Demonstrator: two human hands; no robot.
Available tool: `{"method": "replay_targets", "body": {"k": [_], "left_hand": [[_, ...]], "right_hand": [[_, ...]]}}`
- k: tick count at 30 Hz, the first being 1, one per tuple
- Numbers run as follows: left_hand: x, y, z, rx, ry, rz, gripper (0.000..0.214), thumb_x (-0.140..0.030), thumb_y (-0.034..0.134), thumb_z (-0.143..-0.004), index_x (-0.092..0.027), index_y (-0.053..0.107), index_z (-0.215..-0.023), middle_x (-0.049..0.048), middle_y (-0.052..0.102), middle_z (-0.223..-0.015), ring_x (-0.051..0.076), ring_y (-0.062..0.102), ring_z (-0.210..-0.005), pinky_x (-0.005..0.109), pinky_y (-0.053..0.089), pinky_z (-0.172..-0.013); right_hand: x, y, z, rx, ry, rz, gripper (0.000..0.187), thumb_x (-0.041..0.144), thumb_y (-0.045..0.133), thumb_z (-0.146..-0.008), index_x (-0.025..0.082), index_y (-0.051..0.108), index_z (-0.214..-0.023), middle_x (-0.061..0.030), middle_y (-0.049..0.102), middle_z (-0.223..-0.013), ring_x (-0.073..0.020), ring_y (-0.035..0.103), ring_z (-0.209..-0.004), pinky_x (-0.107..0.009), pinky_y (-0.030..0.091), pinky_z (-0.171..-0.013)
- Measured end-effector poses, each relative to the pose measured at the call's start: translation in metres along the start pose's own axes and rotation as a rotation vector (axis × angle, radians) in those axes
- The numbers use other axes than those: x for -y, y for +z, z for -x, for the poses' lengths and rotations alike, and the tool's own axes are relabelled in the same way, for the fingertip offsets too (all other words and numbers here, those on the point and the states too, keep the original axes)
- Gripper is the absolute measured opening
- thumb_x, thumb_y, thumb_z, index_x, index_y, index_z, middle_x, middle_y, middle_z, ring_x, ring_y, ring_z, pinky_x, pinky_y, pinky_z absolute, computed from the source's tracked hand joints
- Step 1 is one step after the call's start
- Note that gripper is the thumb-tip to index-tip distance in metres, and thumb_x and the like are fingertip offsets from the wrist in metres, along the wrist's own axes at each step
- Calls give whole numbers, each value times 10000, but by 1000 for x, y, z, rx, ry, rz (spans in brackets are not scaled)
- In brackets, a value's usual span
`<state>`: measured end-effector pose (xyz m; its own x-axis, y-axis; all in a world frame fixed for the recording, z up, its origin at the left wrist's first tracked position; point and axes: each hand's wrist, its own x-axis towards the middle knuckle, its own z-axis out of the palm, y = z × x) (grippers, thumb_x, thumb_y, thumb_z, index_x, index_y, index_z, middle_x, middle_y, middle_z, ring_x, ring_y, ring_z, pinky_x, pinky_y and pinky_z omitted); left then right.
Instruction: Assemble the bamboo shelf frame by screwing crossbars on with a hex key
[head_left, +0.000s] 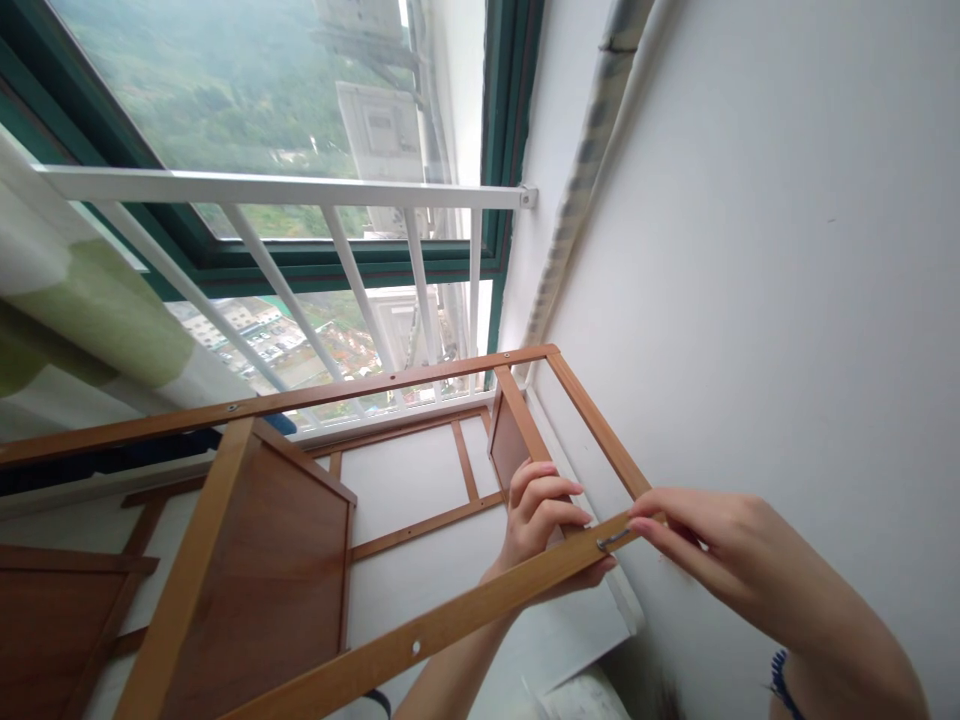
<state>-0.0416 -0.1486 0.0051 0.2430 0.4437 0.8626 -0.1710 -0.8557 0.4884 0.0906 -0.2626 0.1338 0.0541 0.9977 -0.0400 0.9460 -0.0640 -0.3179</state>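
The left hand (pixel 541 515) comes up from the bottom centre, its forearm passing beneath the long light-brown wooden front rail (pixel 472 612). Its fingers curl over the far side of that rail, near the end of a narrow brown wooden crossbar (pixel 525 415), and its thumb shows below the near side, so the hand is closed about the rail. The right hand (pixel 720 535) reaches in from the lower right, wrist bent and forearm sloping down to the corner of the view; a dark blue beaded band (pixel 781 680) circles the wrist. Its thumb and forefinger pinch a thin, silvery metal tool (pixel 616 537), whose far tip meets the rail's face at a fastening point just beside the left hand. The other fingers fold back toward the palm.

The tool lies between the two hands, close to the rail's right end, where a plain brown wooden end bar (pixel 596 425) runs back to the long reddish-brown rear rail (pixel 360 386). Further left along the front rail is a round open hole (pixel 415 648). A broad reddish-brown wooden panel (pixel 270 570) stands left of the hands, well apart from them. A smooth white wall (pixel 787 250) rises behind the right hand.
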Motion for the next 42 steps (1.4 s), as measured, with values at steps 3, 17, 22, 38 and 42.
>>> {"method": "replay_targets", "body": {"k": [3, 17, 22, 38, 42], "left_hand": [[0, 0, -1, -7, 10, 7, 339, -507, 617, -680, -218, 526, -833, 56, 581, -845, 245, 459, -994, 451, 387, -904], [-1, -3, 0, 17, -7, 26, 320, -456, 646, -674, -222, 530, -860, 51, 584, -873, 245, 450, -1003, 456, 364, -928], [-1, -2, 5, 24, -67, 33, 108, -321, 488, -853, -231, 548, -842, 45, 601, -883, 218, 444, -1034, 445, 368, -938], [1, 3, 3, -26, 15, -61, 331, -383, 621, -618, -195, 533, -876, 50, 559, -796, 257, 494, -963, 449, 464, -812], [4, 2, 5, 3, 20, -62, 395, -426, 636, -611, -193, 532, -913, 48, 561, -833, 251, 475, -1001, 444, 445, -855]], "right_hand": [[-1, 4, 15, -6, -31, 22, 203, 346, 359, -932, 262, 542, -964, 55, 594, -701, -81, 501, -542, -211, 345, -524], [34, 3, 9, 64, -335, 254, 223, 326, 417, -903, 225, 435, -704, 50, 497, -610, -124, 447, -480, -277, 253, -453], [52, 0, -10, 84, -420, 270, 238, 360, 443, -890, 217, 445, -700, 51, 555, -653, -126, 477, -536, -288, 238, -480], [44, -13, -53, 89, -368, -57, 252, 295, 394, -926, 294, 629, -834, 83, 587, -651, -53, 496, -562, -203, 282, -545], [40, -12, -54, 55, -372, -97, 253, 283, 408, -917, 284, 639, -813, 70, 539, -620, -54, 463, -550, -197, 280, -543]]}}
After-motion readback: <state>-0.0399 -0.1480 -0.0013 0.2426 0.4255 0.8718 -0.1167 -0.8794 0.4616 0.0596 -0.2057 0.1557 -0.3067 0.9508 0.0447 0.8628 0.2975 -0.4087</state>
